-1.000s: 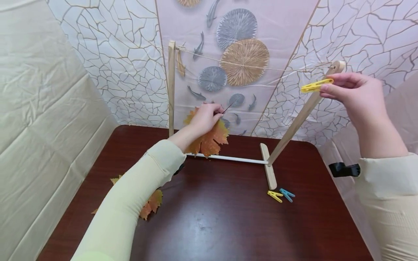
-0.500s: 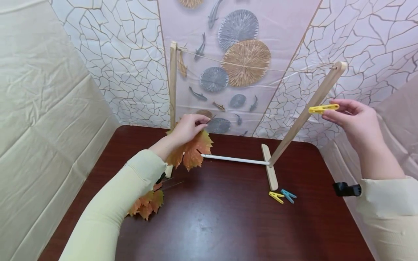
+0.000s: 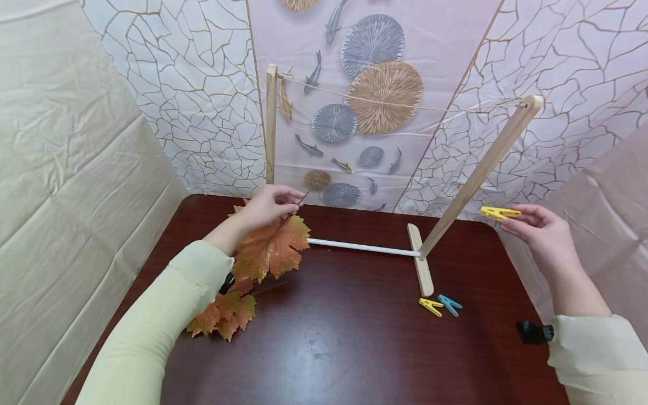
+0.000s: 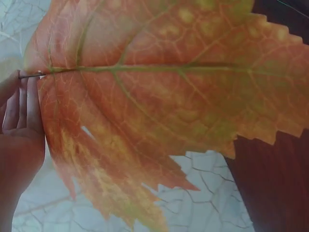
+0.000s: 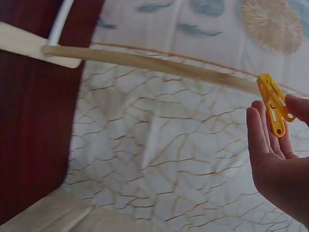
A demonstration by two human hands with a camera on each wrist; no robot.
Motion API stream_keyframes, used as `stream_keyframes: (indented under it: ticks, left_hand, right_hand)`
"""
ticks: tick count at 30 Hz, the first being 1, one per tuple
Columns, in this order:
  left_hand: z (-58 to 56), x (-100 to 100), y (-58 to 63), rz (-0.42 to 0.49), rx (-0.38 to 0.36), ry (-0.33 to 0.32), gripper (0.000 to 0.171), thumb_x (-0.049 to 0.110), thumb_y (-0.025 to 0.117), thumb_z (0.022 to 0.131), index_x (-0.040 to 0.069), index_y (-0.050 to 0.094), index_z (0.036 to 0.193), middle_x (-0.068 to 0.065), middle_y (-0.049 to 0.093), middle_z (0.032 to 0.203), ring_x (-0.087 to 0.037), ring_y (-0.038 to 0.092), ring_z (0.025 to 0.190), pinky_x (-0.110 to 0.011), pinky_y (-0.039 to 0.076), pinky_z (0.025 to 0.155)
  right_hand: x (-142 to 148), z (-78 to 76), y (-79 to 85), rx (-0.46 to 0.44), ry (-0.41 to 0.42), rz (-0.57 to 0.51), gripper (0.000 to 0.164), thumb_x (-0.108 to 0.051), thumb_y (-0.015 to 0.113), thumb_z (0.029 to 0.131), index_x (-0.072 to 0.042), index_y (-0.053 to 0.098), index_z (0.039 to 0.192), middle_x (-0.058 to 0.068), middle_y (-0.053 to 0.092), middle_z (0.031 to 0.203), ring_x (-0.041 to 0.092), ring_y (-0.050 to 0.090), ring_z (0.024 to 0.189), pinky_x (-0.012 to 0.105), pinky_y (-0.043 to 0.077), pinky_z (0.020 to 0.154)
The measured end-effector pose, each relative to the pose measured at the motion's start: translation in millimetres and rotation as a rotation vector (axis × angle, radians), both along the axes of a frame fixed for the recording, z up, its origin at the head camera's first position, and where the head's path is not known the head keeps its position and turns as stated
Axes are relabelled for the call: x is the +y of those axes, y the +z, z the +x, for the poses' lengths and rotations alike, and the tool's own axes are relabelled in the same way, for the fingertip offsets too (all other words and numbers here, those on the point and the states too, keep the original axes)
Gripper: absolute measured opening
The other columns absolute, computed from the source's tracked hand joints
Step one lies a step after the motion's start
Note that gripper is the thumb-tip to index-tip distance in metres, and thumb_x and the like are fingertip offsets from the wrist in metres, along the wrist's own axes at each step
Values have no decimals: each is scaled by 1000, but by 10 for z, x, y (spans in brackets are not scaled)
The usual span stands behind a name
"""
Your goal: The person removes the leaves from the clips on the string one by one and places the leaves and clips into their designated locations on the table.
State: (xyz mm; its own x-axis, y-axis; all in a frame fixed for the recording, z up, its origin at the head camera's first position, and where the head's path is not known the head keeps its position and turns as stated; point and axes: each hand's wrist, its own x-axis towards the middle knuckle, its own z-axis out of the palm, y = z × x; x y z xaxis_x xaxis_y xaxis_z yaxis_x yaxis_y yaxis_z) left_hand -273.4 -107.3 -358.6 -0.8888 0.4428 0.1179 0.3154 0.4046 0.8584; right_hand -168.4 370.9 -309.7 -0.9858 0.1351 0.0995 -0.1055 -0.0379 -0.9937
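Observation:
My left hand pinches the thin stem of an orange-and-green artificial maple leaf, which hangs below the fingers in front of the left post. In the left wrist view the leaf fills most of the picture, its stem between thumb and fingers. Out to the right, my right hand holds a yellow clothespin between thumb and fingertips. The right wrist view shows that clothespin with its handle ends at the thumb and fingers. Beneath the left forearm lie more leaves, partly hidden.
A wooden frame with a right post, a left post and a white bottom rod stands at the back. A string spans the post tops. A yellow clothespin and a blue clothespin lie by the right foot.
My left hand has moved left and down with the leaf, towards the leaves on the table. The right hand has come down from near the right post's top, still holding the yellow clothespin.

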Motion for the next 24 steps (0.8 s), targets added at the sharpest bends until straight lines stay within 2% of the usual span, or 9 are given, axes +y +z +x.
stream_keyframes:
  ticks: [2, 7, 9, 11, 15, 18, 21, 24]
  left_hand:
    - [5, -64, -20, 0, -28, 6, 30, 1, 61, 87, 0, 62, 117, -19, 68, 102, -21, 65, 83, -23, 53, 67]
    - [15, -229, -100, -28, -49, 3, 29, 1, 60, 88, -2, 62, 116, -20, 68, 103, -28, 65, 88, -22, 53, 68]
    - [23, -295, -149, -45, -45, 8, 28, 1, 61, 87, -2, 63, 115, -20, 68, 102, -24, 65, 86, -22, 53, 67]
    - [38, -368, -214, -57, -42, 18, 29, 1, 62, 86, -3, 63, 115, -20, 68, 100, -18, 64, 83, -22, 53, 67]
    - [67, -522, -376, -82, -54, 30, 28, -1, 62, 85, -6, 64, 113, -21, 68, 96, -8, 60, 76, -21, 52, 64]
    - [89, -639, -488, -109, -68, 24, 27, -2, 61, 85, -8, 63, 111, -22, 68, 95, -6, 60, 74, -22, 51, 63]
    - [114, -739, -585, -131, -88, 14, 26, -2, 60, 85, -10, 63, 110, -23, 68, 96, -6, 60, 75, -22, 51, 62]
    - [151, -813, -674, -146, -101, 1, 26, -4, 60, 85, -12, 62, 110, -25, 68, 97, -9, 63, 78, -20, 50, 63]
  right_hand:
    - [29, 30, -80, -15, -12, 59, 29, 9, 61, 83, -19, 67, 87, -9, 69, 75, 1, 67, 65, 12, 52, 62]
    - [120, 103, -265, -94, -87, 374, 34, -4, 64, 86, -38, 65, 86, -24, 64, 74, -8, 61, 64, 5, 46, 62]
    - [157, 124, -364, -117, -125, 448, 35, -6, 65, 85, -41, 63, 86, -28, 62, 73, -11, 59, 65, 3, 43, 61]
    - [189, 143, -478, -134, -151, 480, 34, -7, 66, 84, -41, 61, 85, -30, 60, 73, -13, 56, 65, 3, 42, 61]
    - [246, 175, -715, -149, -162, 391, 37, -2, 64, 84, -39, 62, 80, -26, 61, 70, -11, 58, 63, 5, 44, 59]
    - [289, 205, -865, -179, -175, 379, 39, -4, 63, 86, -42, 61, 78, -26, 61, 70, -11, 60, 61, 5, 46, 59]
    - [320, 239, -992, -246, -240, 511, 30, -18, 66, 86, -47, 60, 79, -35, 54, 73, -17, 52, 65, 4, 42, 61]
    - [336, 259, -1105, -325, -318, 618, 18, -30, 69, 83, -46, 62, 85, -39, 45, 74, -16, 44, 70, 7, 38, 60]
